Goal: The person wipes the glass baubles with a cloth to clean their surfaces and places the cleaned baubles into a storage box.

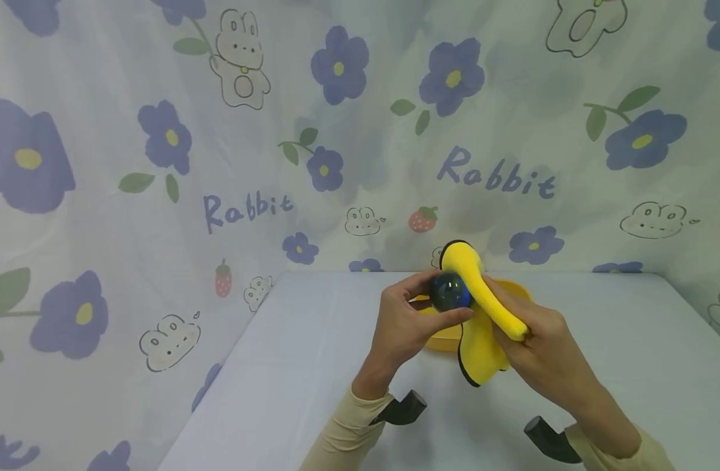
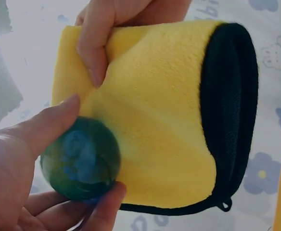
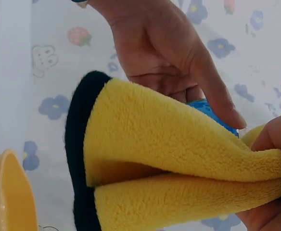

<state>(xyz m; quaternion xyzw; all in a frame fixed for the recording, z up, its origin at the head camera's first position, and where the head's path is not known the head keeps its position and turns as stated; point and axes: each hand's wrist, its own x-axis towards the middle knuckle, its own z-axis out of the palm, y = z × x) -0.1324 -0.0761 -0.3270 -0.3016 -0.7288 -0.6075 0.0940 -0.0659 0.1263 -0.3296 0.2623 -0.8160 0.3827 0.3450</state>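
A dark blue-green glass ball (image 1: 448, 292) is held between the thumb and fingers of my left hand (image 1: 402, 318). In the left wrist view the ball (image 2: 81, 158) looks shiny and partly see-through. My right hand (image 1: 545, 347) grips a folded yellow cloth (image 1: 484, 347) with a dark edge. The cloth lies close against the ball's right side; the right wrist view shows the cloth (image 3: 164, 130) hiding most of the blue ball (image 3: 212, 114). A small hanging loop (image 2: 225, 204) sticks out from the cloth's border.
Behind the hands, a yellow basin (image 1: 442, 341) stands on the white table (image 1: 312, 327). A curtain (image 1: 360, 131) printed with flowers and rabbits hangs along the back and left side. Black mounts (image 1: 550, 439) are strapped at both wrists.
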